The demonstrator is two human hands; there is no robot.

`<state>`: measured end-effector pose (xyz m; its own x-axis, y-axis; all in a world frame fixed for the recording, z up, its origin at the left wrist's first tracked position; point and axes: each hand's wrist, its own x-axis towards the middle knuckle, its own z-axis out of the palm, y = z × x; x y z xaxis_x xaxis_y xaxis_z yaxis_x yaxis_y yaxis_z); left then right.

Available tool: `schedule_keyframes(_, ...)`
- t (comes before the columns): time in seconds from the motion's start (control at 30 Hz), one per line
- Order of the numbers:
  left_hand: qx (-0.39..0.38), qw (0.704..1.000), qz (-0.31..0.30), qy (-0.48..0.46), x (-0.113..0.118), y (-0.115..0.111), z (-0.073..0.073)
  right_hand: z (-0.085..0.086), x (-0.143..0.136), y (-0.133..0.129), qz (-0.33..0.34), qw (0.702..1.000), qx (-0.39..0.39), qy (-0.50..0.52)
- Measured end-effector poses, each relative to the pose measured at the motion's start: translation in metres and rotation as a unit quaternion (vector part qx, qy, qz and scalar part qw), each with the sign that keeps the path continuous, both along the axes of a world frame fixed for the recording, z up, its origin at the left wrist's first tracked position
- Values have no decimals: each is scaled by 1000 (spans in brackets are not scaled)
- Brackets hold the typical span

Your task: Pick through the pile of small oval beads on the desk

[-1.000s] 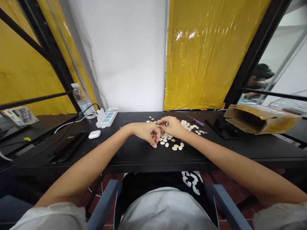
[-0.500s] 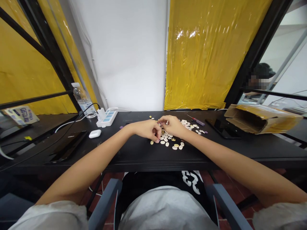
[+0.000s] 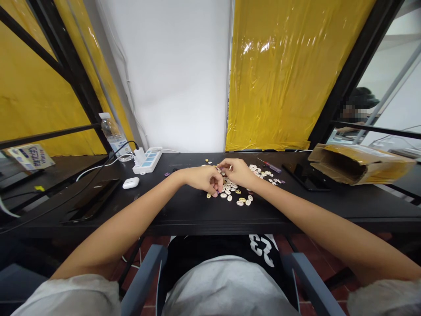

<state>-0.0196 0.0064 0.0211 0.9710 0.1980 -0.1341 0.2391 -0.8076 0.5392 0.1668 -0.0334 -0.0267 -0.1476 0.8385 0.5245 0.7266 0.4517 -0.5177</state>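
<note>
My left hand [image 3: 209, 180] is over the near-left side of a pile of small oval pieces [image 3: 228, 189], mostly cream and white with small holes or marks. Its fingers are curled and the thumb tip is close to the forefinger. A bit of purple shows at those fingertips; whether it is pinched or lying there is unclear. My right hand [image 3: 239, 170] rests at the back of the pile, close against the left, fingers bent and drawn together. What they hold, if anything, is too small to name. A few yellow pieces [image 3: 242, 199] lie at the pile's near edge.
Behind the pile to the right lies a screwdriver [image 3: 270, 166], then a dark phone [image 3: 304, 176] and an open cardboard box [image 3: 358, 164]. Leftward are a white earbud case [image 3: 130, 183], a power strip [image 3: 148, 161], a plastic bottle [image 3: 113, 136] and a dark tablet [image 3: 94, 199].
Both hands stay in nearly the same place over the pile, with only slight finger movement. The view has shifted very slightly.
</note>
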Motion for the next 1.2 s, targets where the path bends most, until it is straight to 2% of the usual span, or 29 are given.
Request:
schedule_keyframes(0.27, -23, 1000, -16, -11, -2, 3, 1, -2, 3, 3, 1, 1000, 1, 0)
schedule_keyframes(0.47, -73, 994, 59, -55, -6, 9, 6, -4, 6, 7, -17, 999, 11, 45)
schedule_keyframes(0.63, -107, 973, 146, -139, -6, 16, 0, -1, 5, 6, -32, 997, 7, 68)
schedule_keyframes(0.83, -45, 970, 170, -166, -2, 20, -5, 1, 3, 4, -20, 996, 12, 89)
schedule_keyframes(1.0, -75, 957, 189, -208, -1, 27, -10, -3, 4, 9, 16, 988, -20, 150)
schedule_keyframes(1.2, -100, 944, 222, -224, 0, 30, -13, -8, 6, 13, 52, 982, -42, 177)
